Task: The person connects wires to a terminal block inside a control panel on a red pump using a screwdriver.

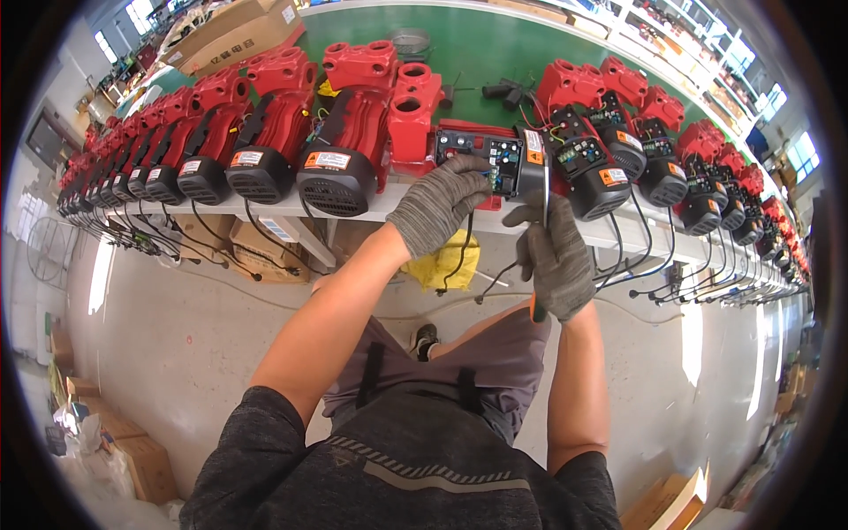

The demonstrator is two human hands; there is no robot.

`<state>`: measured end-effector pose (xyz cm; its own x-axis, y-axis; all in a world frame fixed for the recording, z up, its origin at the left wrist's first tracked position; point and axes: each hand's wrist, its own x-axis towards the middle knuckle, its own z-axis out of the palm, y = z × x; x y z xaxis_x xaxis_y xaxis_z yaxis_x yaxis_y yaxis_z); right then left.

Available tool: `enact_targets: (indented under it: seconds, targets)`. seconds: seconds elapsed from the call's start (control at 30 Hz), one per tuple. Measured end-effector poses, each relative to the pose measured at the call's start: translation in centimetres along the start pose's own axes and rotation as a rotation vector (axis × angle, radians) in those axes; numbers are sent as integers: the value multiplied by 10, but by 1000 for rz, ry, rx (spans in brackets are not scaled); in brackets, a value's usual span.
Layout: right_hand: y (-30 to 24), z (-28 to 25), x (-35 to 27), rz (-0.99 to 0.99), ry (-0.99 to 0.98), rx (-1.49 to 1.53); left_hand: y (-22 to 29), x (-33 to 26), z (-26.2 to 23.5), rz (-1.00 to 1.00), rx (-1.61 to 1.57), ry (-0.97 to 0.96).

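In front of me on the bench lies a red pump with a black motor cover (533, 181) and its circuit board (506, 166) exposed. My left hand (444, 201), in a grey knit glove, rests at the near left edge of that board. Its fingers are bent together over it, and whatever they pinch is hidden. My right hand (558, 256), gloved alike, is closed around a screwdriver (538, 309) with an orange-and-dark handle. The tool's long metal shaft rises past the right end of the motor; its tip is hard to make out.
Closed black-topped pumps (343, 168) line the bench to the left. Others with open boards (587, 155) stand to the right. Power cords (465, 256) hang off the front edge. Behind are a green bench top (495, 44) and a cardboard box (231, 40). Yellow material (446, 263) hangs below.
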<state>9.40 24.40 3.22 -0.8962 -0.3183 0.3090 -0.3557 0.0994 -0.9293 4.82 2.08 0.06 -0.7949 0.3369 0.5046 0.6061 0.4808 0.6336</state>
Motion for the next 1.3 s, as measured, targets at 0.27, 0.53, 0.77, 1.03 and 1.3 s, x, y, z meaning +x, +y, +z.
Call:
enact_targets:
  seconds: [0.27, 0.53, 0.77, 1.03, 1.3]
  targets:
    - [17, 7, 42, -380, -107, -978, -3, 1, -3, -3, -7, 12]
    - [24, 12, 37, 64, -69, -495, 0, 2, 4, 73, -20, 62]
    - [33, 36, 18, 507, 157, 356, -2, 1, -5, 88, 84, 12]
    - [43, 11, 37, -535, 59, -1088, -4, 2, -6, 65, 38, 6]
    - [47, 11, 38, -427, 3, -815, 2, 3, -1, 69, 27, -22]
